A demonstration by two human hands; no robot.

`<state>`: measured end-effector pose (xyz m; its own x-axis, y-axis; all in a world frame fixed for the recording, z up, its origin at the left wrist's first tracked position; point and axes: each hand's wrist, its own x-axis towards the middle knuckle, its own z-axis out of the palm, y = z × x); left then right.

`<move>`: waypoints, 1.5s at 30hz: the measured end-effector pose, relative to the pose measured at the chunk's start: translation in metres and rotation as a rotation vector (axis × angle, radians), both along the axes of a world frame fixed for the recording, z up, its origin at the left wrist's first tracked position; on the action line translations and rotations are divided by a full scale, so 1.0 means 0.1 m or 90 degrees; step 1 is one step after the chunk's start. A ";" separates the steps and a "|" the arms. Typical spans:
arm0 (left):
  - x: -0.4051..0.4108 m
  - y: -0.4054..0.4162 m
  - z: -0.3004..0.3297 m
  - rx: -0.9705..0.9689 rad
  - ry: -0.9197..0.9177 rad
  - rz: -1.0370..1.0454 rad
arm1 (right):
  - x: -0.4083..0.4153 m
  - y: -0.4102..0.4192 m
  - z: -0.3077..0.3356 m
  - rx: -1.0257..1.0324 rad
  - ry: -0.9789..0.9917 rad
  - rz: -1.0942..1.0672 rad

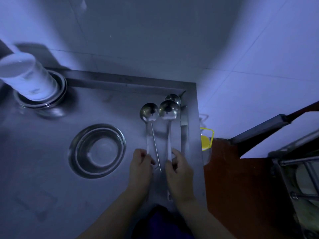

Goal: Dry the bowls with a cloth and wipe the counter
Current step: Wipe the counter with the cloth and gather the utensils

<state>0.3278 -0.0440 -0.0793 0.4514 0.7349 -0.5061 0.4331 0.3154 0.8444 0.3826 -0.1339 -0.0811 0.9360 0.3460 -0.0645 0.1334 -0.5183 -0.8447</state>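
A stack of steel bowls (97, 150) sits on the steel counter (51, 187), left of my hands. Another stack of bowls (58, 94) stands at the back left with a white cylindrical container (25, 76) in it. My left hand (139, 163) grips the handle of a steel ladle (149, 112). My right hand (179, 168) grips the handle of a second ladle (169, 109). Both ladle heads point away from me. A third ladle head (172, 98) lies behind them in the counter's back right corner. No cloth is in view.
A thin metal rod (156, 147) lies between the two ladle handles. The counter's right edge (198, 135) is beside my right hand. Beyond it are a yellow object (205, 141), a reddish-brown surface (241, 187) and a metal rack (296, 178). A tiled wall rises behind.
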 end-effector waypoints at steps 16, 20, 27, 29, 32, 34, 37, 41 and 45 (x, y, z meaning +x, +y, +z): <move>0.06 0.13 -0.01 -0.072 -0.106 -0.035 | -0.07 0.30 0.02 -0.041 -0.189 0.102; 0.07 0.23 -0.05 0.039 -0.063 -0.056 | 0.38 0.39 -0.10 -0.100 -0.246 0.038; 0.03 0.45 -0.10 0.026 -0.079 -0.047 | 0.63 0.58 -0.42 -0.359 -0.166 0.183; 0.02 0.51 -0.14 0.037 -0.076 -0.035 | 0.63 0.60 -0.48 -0.297 -0.174 0.158; 0.00 0.58 -0.17 0.057 -0.069 -0.036 | 0.85 0.62 -0.48 -0.206 -0.135 0.064; -0.02 0.61 -0.20 0.066 -0.065 -0.037 | 1.07 0.67 -0.50 -0.229 -0.087 0.028; -0.03 0.64 -0.24 0.088 -0.063 -0.034 | 1.31 0.80 -0.49 -0.339 -0.032 0.068; -0.03 0.63 -0.25 0.102 -0.062 -0.039 | 1.44 0.92 -0.47 -0.433 0.011 0.108; -0.04 0.60 -0.24 0.081 -0.058 -0.041 | 1.44 0.89 -0.30 -0.363 0.112 0.066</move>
